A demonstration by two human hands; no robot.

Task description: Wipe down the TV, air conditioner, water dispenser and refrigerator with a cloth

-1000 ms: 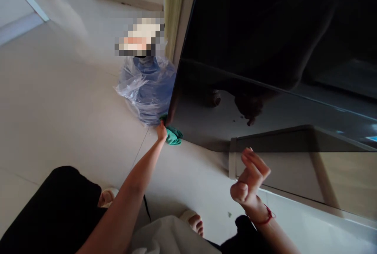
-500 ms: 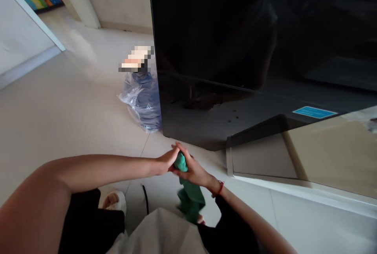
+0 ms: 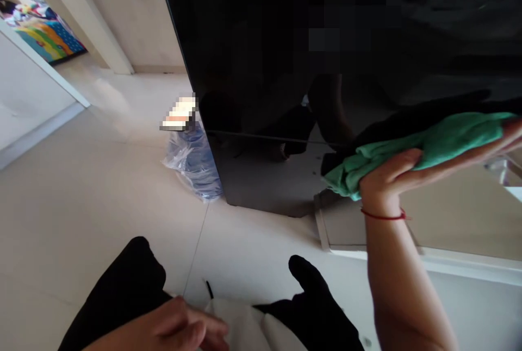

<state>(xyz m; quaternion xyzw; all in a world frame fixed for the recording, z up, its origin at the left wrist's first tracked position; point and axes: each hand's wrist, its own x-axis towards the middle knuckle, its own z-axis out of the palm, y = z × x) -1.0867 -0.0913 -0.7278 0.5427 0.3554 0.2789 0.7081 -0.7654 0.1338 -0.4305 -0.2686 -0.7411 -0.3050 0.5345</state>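
My right hand (image 3: 391, 174), with a red string around its wrist, presses a green cloth (image 3: 440, 142) flat against a large glossy black panel (image 3: 261, 182). The cloth is bunched near the heel of the hand and spread along the fingers, with the thumb over its near side. Part of the letters "XIANKE" shows at the panel's top edge. Low in front of my body, my left hand (image 3: 179, 324) holds nothing; its fingers are loosely bent and a little apart.
A clear plastic bag with bluish contents (image 3: 191, 163) stands on the tiled floor against the panel's left edge, a blurred-out item on top. A low cabinet (image 3: 342, 226) sits to the lower right. Behind a doorway at left is a colourful cloth (image 3: 49, 38).
Both hands were together, squeezing the bunched cloth in front of me. They have parted: the right moved up and right with the cloth onto the panel, the left dropped toward my lap.
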